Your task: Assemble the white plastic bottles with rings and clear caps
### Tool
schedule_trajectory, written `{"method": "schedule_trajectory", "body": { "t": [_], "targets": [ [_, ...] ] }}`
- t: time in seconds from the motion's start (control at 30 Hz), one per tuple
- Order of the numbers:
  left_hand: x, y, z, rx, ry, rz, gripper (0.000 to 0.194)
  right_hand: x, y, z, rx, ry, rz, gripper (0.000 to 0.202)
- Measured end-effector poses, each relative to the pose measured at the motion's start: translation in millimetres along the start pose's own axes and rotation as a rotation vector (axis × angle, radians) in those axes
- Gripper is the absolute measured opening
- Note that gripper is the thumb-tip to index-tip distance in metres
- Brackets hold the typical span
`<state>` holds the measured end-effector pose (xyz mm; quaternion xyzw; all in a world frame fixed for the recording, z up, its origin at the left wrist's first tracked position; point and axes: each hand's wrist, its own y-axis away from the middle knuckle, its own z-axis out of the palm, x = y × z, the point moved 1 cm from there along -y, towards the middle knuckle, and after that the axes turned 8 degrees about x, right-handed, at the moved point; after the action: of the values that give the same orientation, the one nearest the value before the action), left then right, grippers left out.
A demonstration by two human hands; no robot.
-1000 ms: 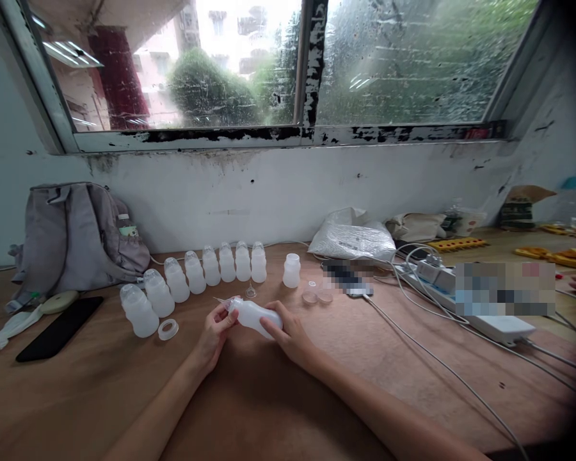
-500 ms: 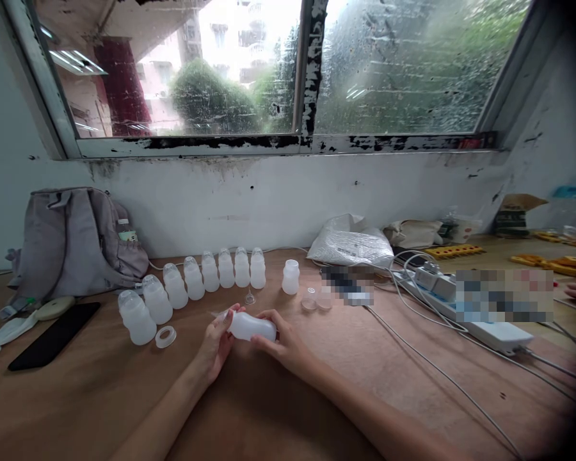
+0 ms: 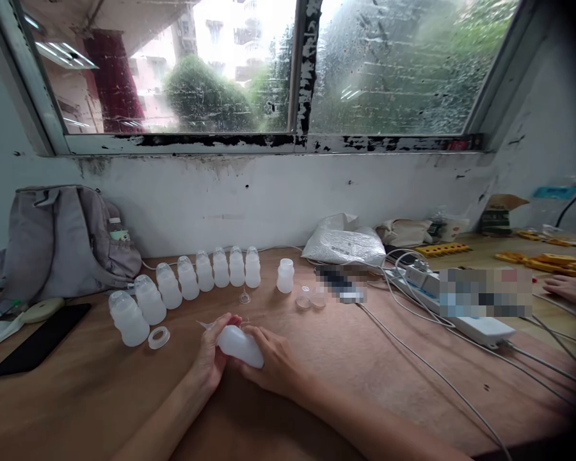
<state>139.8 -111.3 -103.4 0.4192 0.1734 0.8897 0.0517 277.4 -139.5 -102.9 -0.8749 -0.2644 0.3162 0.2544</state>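
Observation:
A frosted white bottle (image 3: 240, 346) lies tilted between both hands above the wooden table. My left hand (image 3: 214, 354) is wrapped round its left end, where a clear pointed piece pokes out past the fingers. My right hand (image 3: 274, 362) grips the bottle's right side. Behind them a small clear teat (image 3: 244, 296) stands on the table. Several capped white bottles (image 3: 171, 286) form a curved row at the left, with a clear ring (image 3: 159, 337) beside the nearest one. An uncapped bottle (image 3: 285, 276) stands upright farther back, and clear round caps (image 3: 311, 298) lie to its right.
A grey backpack (image 3: 72, 237) and a black phone-like slab (image 3: 43, 339) are at the left. Toward the right are a silvery plastic bag (image 3: 344, 243), a white power strip (image 3: 482, 325) with cables and yellow parts (image 3: 547, 262). Another person's hand (image 3: 570, 289) rests at the far right.
The held bottle has tipped, its right end now lower and nearer me. My right hand has closed further over it, and the whole view has shifted slightly.

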Motion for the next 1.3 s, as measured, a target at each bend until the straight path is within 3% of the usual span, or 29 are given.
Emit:
{"method": "schedule_trajectory", "body": {
  "t": [0.1,0.37,0.5,0.6,0.73,0.83,0.93,1.03,1.17,1.23,1.3],
  "targets": [
    [-2,-1,-2.0,0.036,-0.047,-0.001,0.013,-5,1,-3,-0.055,-0.103,0.103,0.04],
    [-2,0,-2.2,-0.005,-0.083,-0.007,0.012,-11,-6,-11,-0.083,-0.513,0.472,0.023],
    [-3,1,-1.4,0.008,-0.028,-0.055,0.007,-8,-7,-7,-0.204,-0.71,0.708,0.027],
    [-3,0,-1.4,0.016,-0.009,-0.079,0.005,-7,-7,-6,-0.262,-0.761,0.805,0.028],
    [3,0,0.7,-0.071,0.011,0.016,0.009,-8,-7,-7,-0.162,-0.736,0.668,0.028],
    [8,3,4.1,-0.264,0.016,0.089,0.021,-5,-7,-4,-0.001,-0.714,0.556,0.03],
    [6,5,5.9,-0.404,-0.099,0.087,0.028,4,-8,1,-0.021,-0.76,0.563,0.031],
    [2,5,4.7,-0.358,-0.193,0.123,0.028,20,-15,-3,-0.021,-0.655,0.448,0.03],
    [5,5,2.9,-0.209,-0.217,0.242,0.029,58,-27,-25,0.281,-0.164,0.27,0.021],
    [8,5,2.8,-0.168,-0.232,0.264,0.032,82,-31,-37,0.4,0.079,0.305,0.022],
    [10,6,2.8,-0.15,-0.251,0.252,0.036,103,-32,-47,0.435,0.255,0.384,0.026]
  ]
}}
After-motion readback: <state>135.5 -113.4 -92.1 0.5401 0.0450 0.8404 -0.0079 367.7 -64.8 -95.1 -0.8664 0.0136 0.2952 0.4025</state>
